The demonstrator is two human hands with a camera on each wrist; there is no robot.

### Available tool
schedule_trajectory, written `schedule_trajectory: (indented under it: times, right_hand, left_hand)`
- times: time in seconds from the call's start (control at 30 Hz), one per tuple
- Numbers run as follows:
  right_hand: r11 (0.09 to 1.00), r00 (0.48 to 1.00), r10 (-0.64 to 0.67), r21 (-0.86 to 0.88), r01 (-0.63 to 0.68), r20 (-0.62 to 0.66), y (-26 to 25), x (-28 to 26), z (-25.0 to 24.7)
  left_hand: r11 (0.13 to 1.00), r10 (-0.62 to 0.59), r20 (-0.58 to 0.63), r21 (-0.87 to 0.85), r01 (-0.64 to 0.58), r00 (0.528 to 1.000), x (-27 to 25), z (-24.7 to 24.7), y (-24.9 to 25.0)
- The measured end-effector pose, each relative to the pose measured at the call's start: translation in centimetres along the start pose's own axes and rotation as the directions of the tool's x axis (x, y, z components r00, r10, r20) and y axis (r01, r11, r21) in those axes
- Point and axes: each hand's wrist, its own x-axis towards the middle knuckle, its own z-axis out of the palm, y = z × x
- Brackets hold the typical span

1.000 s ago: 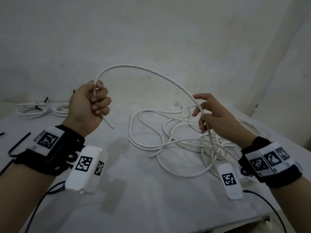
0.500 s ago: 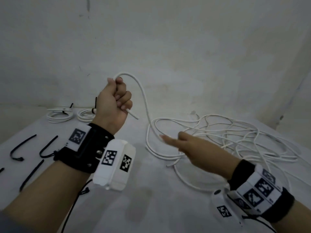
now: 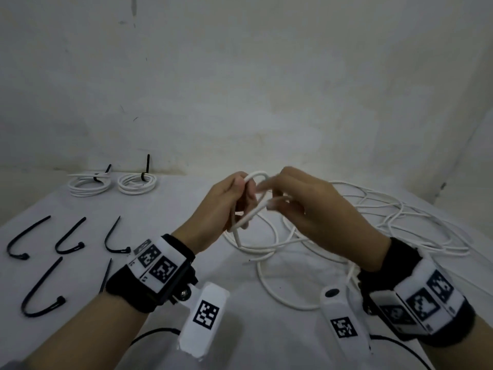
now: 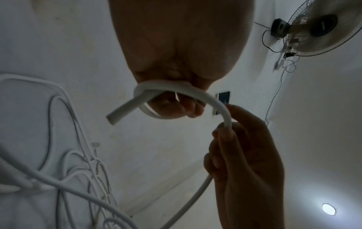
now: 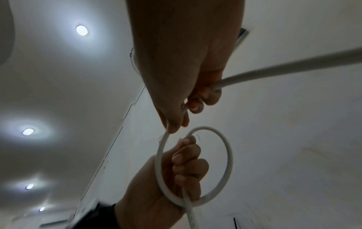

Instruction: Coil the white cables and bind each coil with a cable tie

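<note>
White cable (image 3: pixel 256 175) looped, left hand (image 3: pixel 221 201) fisted, right hand (image 3: pixel 317 209) pinching

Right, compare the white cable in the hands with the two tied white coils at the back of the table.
The white cable in the hands has just one small loop formed, the rest sprawling loose on the table; the two tied white coils are fully wound. The held cable carries no tie; each coil is bound with a black cable tie. The cable is held up by the left hand and the right hand; the coils lie flat. Both look like the same white cable.
</note>
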Motion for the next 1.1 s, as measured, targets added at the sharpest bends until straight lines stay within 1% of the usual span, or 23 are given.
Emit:
schedule_trajectory:
  times: [0.1,0.17,0.23,0.33,0.4,0.43,0.47,0.53,0.57,0.6,0.77,0.83,0.87,0.9,0.97,1.03,1.1]
  right_hand:
    - [0.988,0.981,0.144,0.069,-0.136,-0.127,1.3,0.9,0.4]
    - [0.964,0.958,0.249,0.136,-0.23,-0.143,2.0,1.3,0.9]
    - [0.939,0.941,0.316,0.184,-0.292,-0.122,2.4,1.6,1.4]
    - [0.916,0.931,0.361,0.209,-0.341,-0.062,2.5,1.8,1.9]
    - [0.877,0.914,0.405,0.279,-0.391,0.009,2.4,1.9,2.1]
    - [0.839,0.902,0.428,0.344,-0.421,0.06,2.4,1.9,2.2]
    - [0.78,0.882,0.455,0.425,-0.46,0.119,2.4,1.9,2.3]
    - [0.628,0.836,0.495,0.568,-0.531,0.235,2.4,1.8,2.6]
    - [0.583,0.821,0.507,0.597,-0.551,0.263,2.5,1.8,2.8]
    - [0.57,0.811,0.519,0.597,-0.564,0.27,2.6,1.7,3.0]
    - [0.602,0.788,0.557,0.527,-0.6,0.261,3.2,1.7,3.7]
    - [0.605,0.784,0.559,0.513,-0.609,0.271,3.2,1.7,4.2]
    - [0.609,0.786,0.555,0.51,-0.607,0.273,3.1,1.8,4.4]
    - [0.619,0.793,0.547,0.507,-0.6,0.27,3.0,1.9,4.6]
    - [0.639,0.813,0.522,0.512,-0.573,0.258,2.9,2.1,4.7]
    - [0.606,0.825,0.489,0.569,-0.556,0.285,3.0,1.9,4.5]
    - [0.559,0.813,0.458,0.594,-0.578,0.36,3.6,0.9,4.2]
  left_hand:
    - [0.999,0.03,0.031,-0.031,-0.029,0.999,-0.3,0.6,0.0]
    - [0.994,0.039,0.03,-0.104,-0.035,0.999,-0.4,0.9,-0.1]
    - [0.981,0.026,0.006,-0.191,-0.024,1.0,-0.3,1.0,-0.3]
    - [0.951,-0.037,-0.039,-0.31,0.023,0.999,-0.3,1.2,-0.9]
    - [0.924,-0.077,-0.065,-0.379,0.046,0.995,-0.3,1.3,-1.4]
    - [0.917,-0.088,-0.081,-0.396,0.049,0.993,-0.3,1.4,-1.5]
    - [0.916,-0.097,-0.097,-0.398,0.05,0.991,-0.3,1.5,-1.7]
    - [0.928,-0.111,-0.124,-0.367,0.059,0.986,-0.2,1.5,-2.0]
    - [0.938,-0.122,-0.132,-0.339,0.071,0.984,-0.3,1.4,-2.1]
    - [0.95,-0.131,-0.137,-0.3,0.085,0.982,-0.3,1.3,-2.3]
    - [0.995,-0.1,-0.121,-0.031,0.097,0.988,-0.6,0.2,-2.7]
    - [0.994,-0.103,-0.109,0.024,0.106,0.989,-0.5,0.1,-2.7]
    - [0.993,-0.117,-0.101,0.008,0.119,0.988,-0.5,0.1,-2.7]
    - [0.99,-0.14,-0.092,-0.045,0.136,0.986,-0.5,0.1,-2.7]
    - [0.964,-0.184,-0.075,-0.21,0.165,0.98,-0.4,0.1,-2.7]
    - [0.923,-0.207,-0.063,-0.343,0.173,0.976,-0.4,-0.3,-2.6]
    - [0.898,-0.228,-0.078,-0.403,0.178,0.971,-0.4,-0.7,-2.5]
